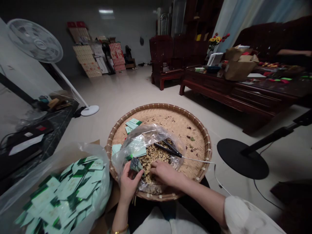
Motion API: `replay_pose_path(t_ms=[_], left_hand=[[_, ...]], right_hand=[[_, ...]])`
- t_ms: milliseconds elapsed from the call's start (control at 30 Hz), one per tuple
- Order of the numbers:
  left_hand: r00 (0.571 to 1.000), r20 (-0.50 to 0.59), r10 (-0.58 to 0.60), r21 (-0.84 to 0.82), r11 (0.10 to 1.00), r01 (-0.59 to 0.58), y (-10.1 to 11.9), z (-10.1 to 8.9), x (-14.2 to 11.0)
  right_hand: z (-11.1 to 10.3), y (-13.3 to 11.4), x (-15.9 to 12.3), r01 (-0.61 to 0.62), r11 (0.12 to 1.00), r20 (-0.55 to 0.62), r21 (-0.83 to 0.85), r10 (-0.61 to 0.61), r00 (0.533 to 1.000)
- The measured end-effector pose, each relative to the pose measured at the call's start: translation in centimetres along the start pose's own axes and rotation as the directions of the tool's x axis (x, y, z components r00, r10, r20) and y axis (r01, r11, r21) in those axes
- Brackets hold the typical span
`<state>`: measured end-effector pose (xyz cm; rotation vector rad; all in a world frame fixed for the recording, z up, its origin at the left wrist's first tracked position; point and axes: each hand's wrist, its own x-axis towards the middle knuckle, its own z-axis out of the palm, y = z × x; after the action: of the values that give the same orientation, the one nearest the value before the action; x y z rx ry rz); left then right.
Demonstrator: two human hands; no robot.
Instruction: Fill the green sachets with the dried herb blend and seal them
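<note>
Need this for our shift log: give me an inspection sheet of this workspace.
Surface: round woven bamboo tray, scattered with dried leaf bits.
Job's things: clear plastic bag holding a dried leafy mix; black-handled corded tool; pale green packets.
Clutter: plastic-lined carton of green-and-white packets.
Grippers: left hand, fingers around a dark packet; right hand, fingers in the mix.
Cables: white cord from the tool, over the tray rim.
Surroundings: floor fan, wooden table, another person's forearm.

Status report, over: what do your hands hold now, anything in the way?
Left hand holds green packet; right hand in dried leaves, inside plastic bag. Black corded tongs just past right hand.
</note>
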<state>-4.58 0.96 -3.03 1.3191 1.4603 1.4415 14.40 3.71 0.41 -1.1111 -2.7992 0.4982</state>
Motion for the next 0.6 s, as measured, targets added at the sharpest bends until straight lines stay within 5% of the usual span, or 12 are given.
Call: replay_pose_path(t_ms=[200, 400, 600], left_hand=[[0.997, 0.074, -0.009, -0.026, 1.000, 0.010, -0.1, 0.3, -0.1], [0.995, 0.096, 0.009, -0.021, 1.000, -0.007, -0.4, 0.6, 0.0], [0.996, 0.088, -0.012, -0.041, 0.999, 0.016, -0.8, 0.7, -0.1]], right_hand=[[-1.3, 3.4, -0.2, -0.200, 0.956, -0.132, 0.214, 0.231, 0.964], [-0.7, 4.4, -1.2, -0.413, 0.909, 0.022, 0.063, 0.412, 0.911], [0.4, 4.2, 0.1, -0.347, 0.912, -0.047, 0.217, 0.365, 0.930]])
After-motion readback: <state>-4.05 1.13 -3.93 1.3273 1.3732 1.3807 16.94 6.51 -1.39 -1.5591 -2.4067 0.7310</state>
